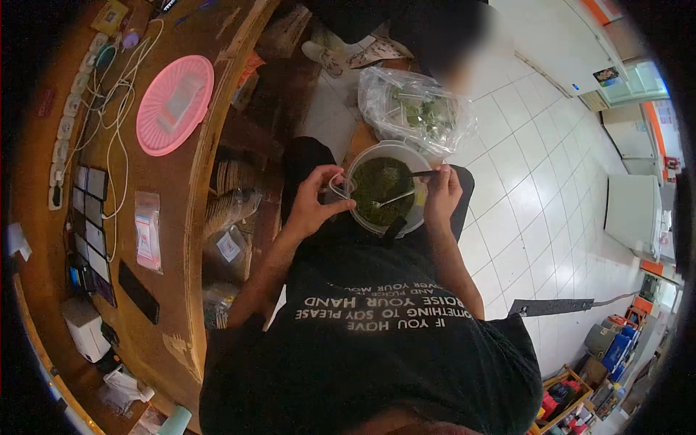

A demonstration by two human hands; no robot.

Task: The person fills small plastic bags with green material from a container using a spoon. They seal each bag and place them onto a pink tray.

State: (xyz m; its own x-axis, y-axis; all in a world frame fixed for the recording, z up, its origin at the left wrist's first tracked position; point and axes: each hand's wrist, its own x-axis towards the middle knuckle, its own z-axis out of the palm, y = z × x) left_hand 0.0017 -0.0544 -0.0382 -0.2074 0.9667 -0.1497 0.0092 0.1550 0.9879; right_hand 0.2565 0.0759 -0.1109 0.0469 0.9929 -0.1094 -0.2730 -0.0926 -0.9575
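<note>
Spoon (395,197) gripped by right hand (441,197), pouch (339,187) by left hand (312,204); shirt (377,355): "RAISE YOUR HAND".

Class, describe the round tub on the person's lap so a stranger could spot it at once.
Right of the long wooden counter, on the seated person's lap, sits a round clear tub, between the left hand pinching a small bag and the right hand holding a spoon. Unlike the crumpled plastic bag beyond, it is rigid, open-topped, full of dark green flakes.

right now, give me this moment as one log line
left hand pinching small clear bag | right hand holding spoon | spoon in tub of green flakes | tub on lap | plastic bag behind tub
</note>
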